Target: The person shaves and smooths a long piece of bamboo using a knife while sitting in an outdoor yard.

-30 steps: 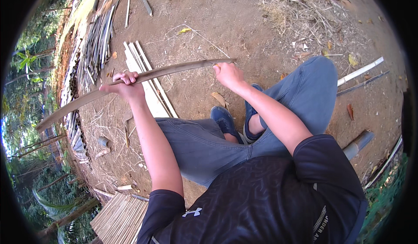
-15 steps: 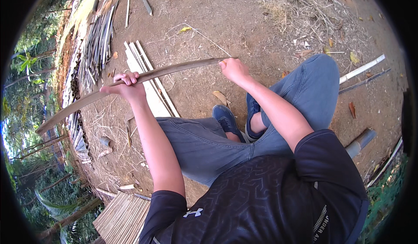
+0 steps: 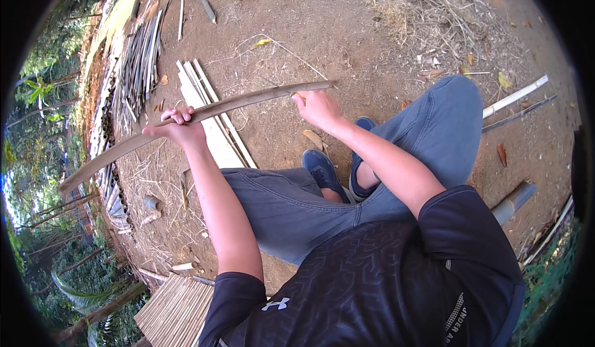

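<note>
A long, slightly curved brown bamboo strip (image 3: 248,100) slants across in front of me, its left end lower and nearer. My left hand (image 3: 180,130) grips it left of its middle, fingers curled over the top. Close to the strip's right end, my right hand (image 3: 319,108) is closed on a thin knife-like tool (image 3: 276,85). Its narrow dark blade lies across the strip, pointing up and left; the fist mostly hides the handle.
Pale split bamboo slats (image 3: 211,118) lie beyond my left knee. Piled thin strips (image 3: 139,62) are at the far left, a slatted bamboo mat (image 3: 173,310) at the near left. Dry shavings (image 3: 434,12) cover ground at the far right; a bamboo tube (image 3: 514,201) lies to my right.
My right hand has moved left and slightly nearer, away from the strip's right tip, and the thin blade now shows. The strip has shifted slightly right; my left hand stays on it.
</note>
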Available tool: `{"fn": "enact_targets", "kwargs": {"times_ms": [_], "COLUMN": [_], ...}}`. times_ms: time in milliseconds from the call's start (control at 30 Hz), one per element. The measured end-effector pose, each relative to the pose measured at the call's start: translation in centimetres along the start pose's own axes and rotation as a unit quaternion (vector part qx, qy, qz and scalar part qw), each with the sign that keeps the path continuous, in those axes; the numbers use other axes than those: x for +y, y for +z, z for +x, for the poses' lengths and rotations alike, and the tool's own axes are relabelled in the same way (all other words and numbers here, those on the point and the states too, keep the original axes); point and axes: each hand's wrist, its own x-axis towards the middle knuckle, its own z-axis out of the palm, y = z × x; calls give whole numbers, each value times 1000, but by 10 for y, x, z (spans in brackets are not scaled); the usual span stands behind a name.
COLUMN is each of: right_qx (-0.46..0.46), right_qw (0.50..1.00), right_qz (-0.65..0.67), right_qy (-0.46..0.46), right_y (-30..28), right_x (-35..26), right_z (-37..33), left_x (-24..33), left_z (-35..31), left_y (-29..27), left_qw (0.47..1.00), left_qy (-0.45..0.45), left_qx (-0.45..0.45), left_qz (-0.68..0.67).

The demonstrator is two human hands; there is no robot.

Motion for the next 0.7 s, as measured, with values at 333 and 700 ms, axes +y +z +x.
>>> {"fn": "enact_targets", "kwargs": {"times_ms": [333,700], "right_qx": [1,6], "right_qw": [999,1000], "right_qz": [36,17], "right_qy": [-11,-24], "right_y": [6,11], "right_x": [10,-22], "right_z": [-2,-8], "left_x": [-3,-4], "left_z": [-7,8], "left_y": [10,4], "left_qw": [1000,999], "left_qy": [-8,3], "left_qx": [-27,44], "left_qz": [-8,10]}}
